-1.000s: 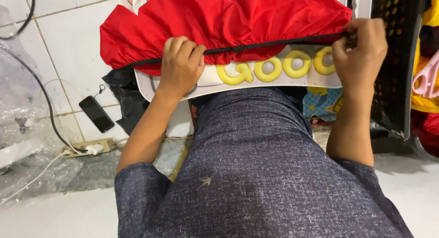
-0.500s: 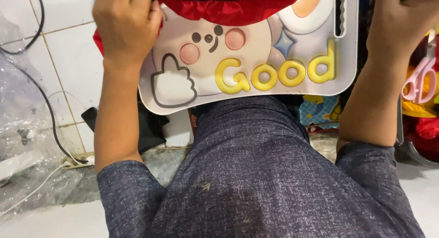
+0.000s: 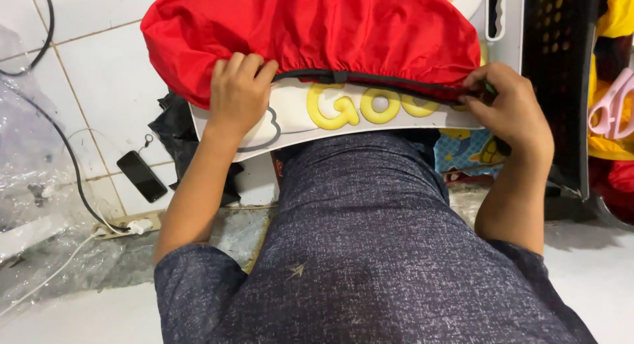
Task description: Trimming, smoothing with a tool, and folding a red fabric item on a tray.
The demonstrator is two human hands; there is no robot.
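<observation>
Pulling the red cover point(image 3: 310, 37) back down over the white lap board point(image 3: 290, 122), I now have its black elastic hem point(image 3: 370, 78) sitting low across the yellow raised letters point(image 3: 360, 106); half a second ago the fabric was bunched up near the board's far edge with the whole cartoon face showing, so the cover has dropped to hide nearly all of the board, and only the strip along the near edge stays bare. My left hand point(image 3: 238, 96) is closed on the hem near the board's left corner, fingers curled over the red cloth and the thumb tucked under it. My right hand point(image 3: 508, 109) pinches the hem at the right end of the board, fingertips pressed together on the black band just where it meets the board's right edge. The cover lies stretched between my two hands, touching both, with its bulk ballooning away from me over the far part of the board. The board rests on my lap. On the tiled floor point(image 3: 105, 86) to my left lie a dark phone point(image 3: 140, 176) and a cable, and a black perforated crate point(image 3: 561, 79) stands just beside the board on the right.
</observation>
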